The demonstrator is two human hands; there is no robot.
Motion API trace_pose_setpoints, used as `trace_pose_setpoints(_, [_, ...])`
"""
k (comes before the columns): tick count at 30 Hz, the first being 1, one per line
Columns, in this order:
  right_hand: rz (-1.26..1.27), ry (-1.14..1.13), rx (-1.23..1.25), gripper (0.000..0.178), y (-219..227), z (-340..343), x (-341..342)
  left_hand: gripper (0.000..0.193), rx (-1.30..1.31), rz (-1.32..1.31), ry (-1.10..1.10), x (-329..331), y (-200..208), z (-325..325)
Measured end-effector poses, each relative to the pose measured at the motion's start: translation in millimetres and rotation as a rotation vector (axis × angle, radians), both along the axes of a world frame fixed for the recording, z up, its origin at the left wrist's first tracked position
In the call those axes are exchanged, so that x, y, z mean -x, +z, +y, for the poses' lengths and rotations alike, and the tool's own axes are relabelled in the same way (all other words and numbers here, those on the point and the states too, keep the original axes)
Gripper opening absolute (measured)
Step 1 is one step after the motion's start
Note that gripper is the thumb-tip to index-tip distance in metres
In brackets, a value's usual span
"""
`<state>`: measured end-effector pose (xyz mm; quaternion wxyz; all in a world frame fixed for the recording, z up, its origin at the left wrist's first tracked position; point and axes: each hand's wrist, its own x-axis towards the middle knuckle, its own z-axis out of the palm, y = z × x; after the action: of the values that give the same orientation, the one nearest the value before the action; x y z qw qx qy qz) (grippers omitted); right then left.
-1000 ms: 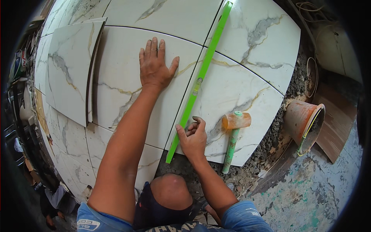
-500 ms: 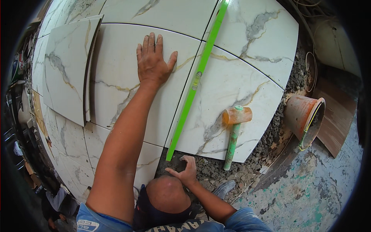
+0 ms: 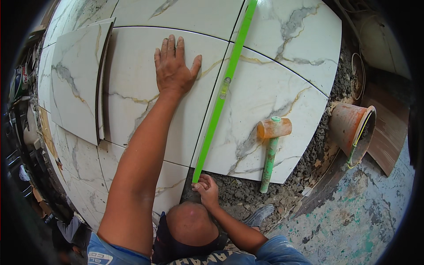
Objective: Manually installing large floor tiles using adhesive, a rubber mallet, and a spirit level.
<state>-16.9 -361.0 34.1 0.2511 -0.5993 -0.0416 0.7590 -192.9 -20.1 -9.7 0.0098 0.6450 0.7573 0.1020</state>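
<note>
Lying flat on a marbled tile [image 3: 132,66], the left hand [image 3: 176,73] has its thumb spread; the right hand [image 3: 208,191] meets the near end of the green spirit level [image 3: 216,115], though whether it clamps there I cannot tell; the level lies across 2 tiles [image 3: 251,101], left of 1 mallet [image 3: 270,154].

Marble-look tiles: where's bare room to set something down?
Free: upper-right tile, between level and mortar; lower-right tile, between level and mallet. Crowded: level's near end, with right hand and knee close; centre tile, under left hand; stacked tiles.
</note>
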Motion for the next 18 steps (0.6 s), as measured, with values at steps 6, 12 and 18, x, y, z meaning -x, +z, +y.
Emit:
trace_pose_setpoints(6, [0.013, 0.033, -0.006, 0.050, -0.2, 6.8, 2.3, 0.073, 0.004, -0.002, 0.004, 0.3, 1.6, 0.0])
trace_pose_setpoints(12, [-0.011, 0.084, -0.043, 0.046, -3.3, 9.8, 3.0, 0.073, -0.005, -0.006, -0.002, 0.6, 0.5, -0.5])
trace_pose_setpoints(18, [-0.055, 0.126, -0.070, 0.040, -4.0, 12.2, 4.8, 0.073, 0.002, -0.001, -0.001, 0.9, 0.3, -0.5])
